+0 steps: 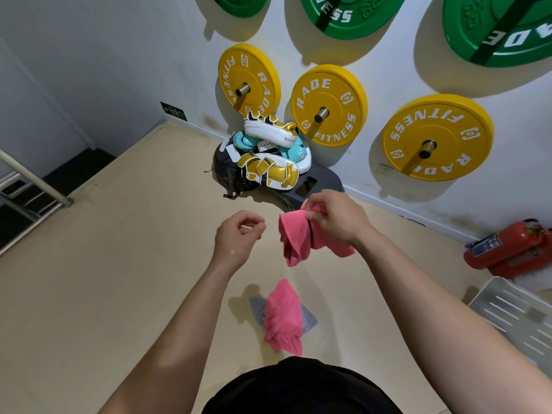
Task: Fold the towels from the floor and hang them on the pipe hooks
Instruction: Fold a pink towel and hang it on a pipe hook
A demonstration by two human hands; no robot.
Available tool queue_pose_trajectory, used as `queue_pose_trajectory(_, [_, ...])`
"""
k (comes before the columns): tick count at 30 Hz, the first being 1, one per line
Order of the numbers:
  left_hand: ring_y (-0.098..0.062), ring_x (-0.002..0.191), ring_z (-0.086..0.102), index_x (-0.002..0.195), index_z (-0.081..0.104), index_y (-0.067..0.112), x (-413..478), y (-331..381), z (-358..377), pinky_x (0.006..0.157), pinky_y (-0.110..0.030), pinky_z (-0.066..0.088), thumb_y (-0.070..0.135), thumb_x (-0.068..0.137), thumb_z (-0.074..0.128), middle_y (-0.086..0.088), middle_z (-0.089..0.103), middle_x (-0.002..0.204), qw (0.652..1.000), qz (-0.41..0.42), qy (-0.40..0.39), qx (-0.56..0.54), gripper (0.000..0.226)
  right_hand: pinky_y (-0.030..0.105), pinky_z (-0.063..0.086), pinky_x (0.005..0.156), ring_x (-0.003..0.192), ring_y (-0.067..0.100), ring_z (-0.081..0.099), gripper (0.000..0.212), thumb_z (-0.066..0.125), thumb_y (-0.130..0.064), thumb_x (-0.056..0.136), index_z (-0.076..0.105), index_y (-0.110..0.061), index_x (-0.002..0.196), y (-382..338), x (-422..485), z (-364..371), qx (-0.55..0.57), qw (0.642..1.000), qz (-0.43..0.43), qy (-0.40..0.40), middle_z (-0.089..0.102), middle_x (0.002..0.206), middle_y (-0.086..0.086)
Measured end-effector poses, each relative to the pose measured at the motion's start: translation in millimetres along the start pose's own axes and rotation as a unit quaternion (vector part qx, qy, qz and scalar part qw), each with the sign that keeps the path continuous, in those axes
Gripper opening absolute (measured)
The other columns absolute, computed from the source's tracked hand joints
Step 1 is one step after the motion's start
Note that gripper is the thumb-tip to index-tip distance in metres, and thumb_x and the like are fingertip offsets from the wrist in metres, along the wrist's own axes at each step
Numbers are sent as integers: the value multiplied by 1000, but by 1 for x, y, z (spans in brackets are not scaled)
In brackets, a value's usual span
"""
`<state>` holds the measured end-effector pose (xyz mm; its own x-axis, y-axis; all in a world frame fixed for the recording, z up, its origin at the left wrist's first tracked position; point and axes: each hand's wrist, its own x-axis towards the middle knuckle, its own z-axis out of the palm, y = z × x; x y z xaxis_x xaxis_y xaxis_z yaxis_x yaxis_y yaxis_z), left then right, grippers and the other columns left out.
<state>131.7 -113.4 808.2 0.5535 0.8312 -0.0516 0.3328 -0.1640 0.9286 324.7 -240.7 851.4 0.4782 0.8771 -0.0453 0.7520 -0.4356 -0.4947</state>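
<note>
Shirt: black shirt (298, 386) fills the bottom edge, so the person is standing and looking straight down.
Right hand: right hand (334, 219) pinches the bunched top of a pink towel (295, 243), fingers curled tight round it. It's held up in the air and the rest hangs crumpled.
Left hand: left hand (239, 234) is just beside that towel but not touching it. The fingers are loosely curled with nothing in them.
Floor pile: a second pink towel (283, 318) lies scrunched on top of a grey towel (309, 319) on the beige floor (119, 264), between the two arms.
Hooks: can't spot any pipe hooks. There's only a metal rail (33, 177) at the left edge.
Step, I'd guess: hunting for corners so the fold can start.
What could go wrong: one-handed and wadded up like that, the fold probably comes out lopsided if the left hand grabs mid-edge instead of a corner. A loose pinch could also drop the towel back onto the pile.
</note>
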Motion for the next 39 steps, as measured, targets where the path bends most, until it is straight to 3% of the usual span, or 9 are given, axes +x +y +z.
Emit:
queue_pose_trajectory(5, [-3, 122, 48, 135, 48, 41, -11, -2, 14, 93, -19, 39, 18, 81, 73, 18, 52, 137, 995, 42, -83, 44, 64, 31, 40, 69, 91, 9, 46, 4, 65, -35, 91, 66, -35, 95, -5, 2, -1, 9, 1000, -16, 6, 53, 93, -17])
queue_pose_trajectory(7, [3, 128, 43, 143, 41, 42, -11, 4, 13, 93, -12, 34, 24, 77, 75, 20, 49, 141, 992, 51, -110, 29, 76, 30, 39, 69, 90, 8, 46, 6, 66, -35, 91, 68, -34, 97, -7, 2, -1, 6, 1000, -31, 0, 51, 92, -18])
queue_pose_trajectory(11, [2, 109, 58, 123, 57, 47, -9, 15, 15, 86, -15, 47, 34, 73, 80, 13, 64, 114, 986, 38, -161, 1, 57, 33, 44, 71, 91, 8, 46, 8, 65, -34, 91, 68, -34, 99, -10, 0, -1, 2, 999, -42, -7, 52, 94, -17])
queue_pose_trajectory(15, [-10, 83, 64, 97, 71, 27, -7, 14, 19, 78, -35, 54, 22, 80, 79, 9, 71, 89, 986, 47, -153, 34, 20, 32, 43, 69, 89, 9, 46, 6, 65, -35, 91, 67, -35, 96, -9, -2, 1, -1, 999, -31, -5, 52, 92, -17])
queue_pose_trajectory(17, [-7, 80, 63, 92, 71, 27, -7, 11, 17, 79, -30, 54, 20, 84, 77, 11, 71, 87, 987, 44, -151, 17, 13, 32, 43, 69, 90, 10, 46, 4, 64, -36, 91, 66, -36, 94, -6, -3, 1, -6, 1000, -16, -1, 53, 92, -17])
queue_pose_trajectory(26, [-9, 88, 68, 94, 72, 25, -4, 16, 11, 79, -25, 53, 19, 95, 65, 10, 73, 89, 993, 36, -109, 27, 10, 31, 44, 68, 90, 11, 49, 5, 61, -33, 92, 66, -36, 91, -1, -2, 3, -13, 999, 31, -6, 58, 94, -17])
queue_pose_trajectory(30, [-2, 86, 62, 97, 72, 23, -2, 12, 6, 71, -13, 44, 21, 96, 62, 13, 70, 88, 989, 73, -51, 120, 11, 30, 41, 66, 89, 11, 50, 4, 62, -34, 91, 65, -36, 89, -1, 0, 4, -19, 999, 38, -11, 58, 92, -18])
queue_pose_trajectory(33, [2, 84, 60, 98, 70, 26, -3, 11, 7, 69, -7, 41, 19, 93, 64, 14, 69, 90, 986, 73, -73, 128, 10, 30, 39, 66, 89, 11, 49, 4, 62, -34, 91, 64, -37, 89, -4, 1, 4, -16, 999, 32, -16, 56, 93, -18])
queue_pose_trajectory(39, [-1, 86, 57, 100, 62, 35, -10, 15, 16, 69, -21, 49, 15, 79, 71, 14, 63, 92, 981, 87, -111, 131, 31, 33, 47, 71, 92, 12, 52, 3, 63, -34, 90, 66, -35, 91, -11, 6, 0, 2, 999, 15, -46, 62, 96, -16])
